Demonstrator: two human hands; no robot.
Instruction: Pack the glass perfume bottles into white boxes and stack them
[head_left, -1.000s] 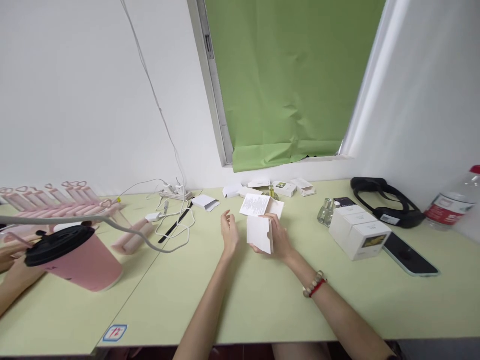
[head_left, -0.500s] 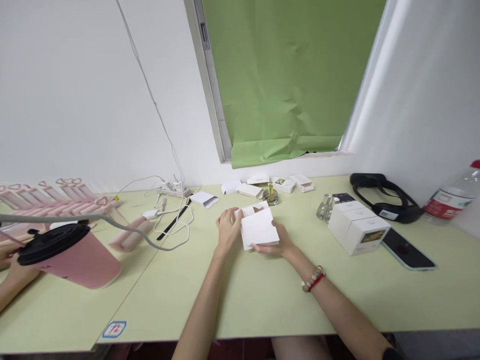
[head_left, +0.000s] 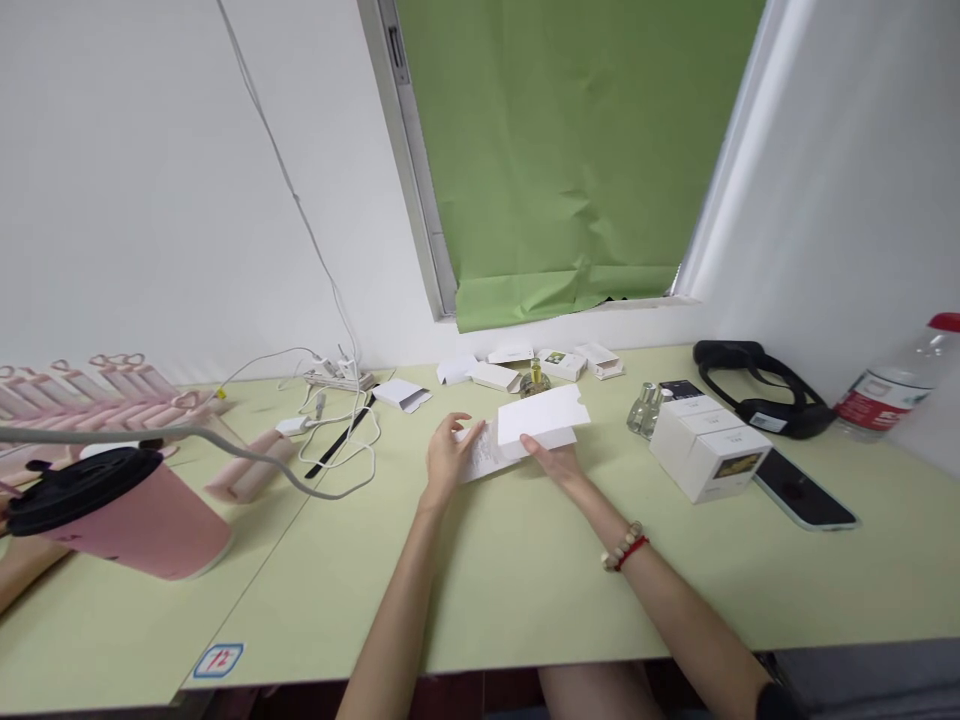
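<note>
My left hand (head_left: 448, 455) grips the left end of a white cardboard piece (head_left: 486, 456) with small printed text. My right hand (head_left: 553, 460) pinches a folded blank white card (head_left: 541, 412), thumb on top, with a notch at its right edge. The card overlaps the printed piece; whether the two are joined I cannot tell. Just behind them stands a round glass bottle (head_left: 535, 380) with yellowish content, partly hidden by the card. Several small white boxes (head_left: 495, 377) lie behind it near the wall, some with open flaps.
To the right are white boxes (head_left: 709, 450), small glass bottles (head_left: 643, 410), a phone (head_left: 806, 490), a black headset (head_left: 780, 400) and a water bottle (head_left: 889, 390). A pink cup (head_left: 142, 520), cables (head_left: 352, 440) and pink tubes (head_left: 247, 465) are left. Another person's arm (head_left: 30, 565) shows there.
The blank card has tilted flatter and shifted right and up with my right hand. More of the printed piece shows in my left hand. The view has shifted slightly.
</note>
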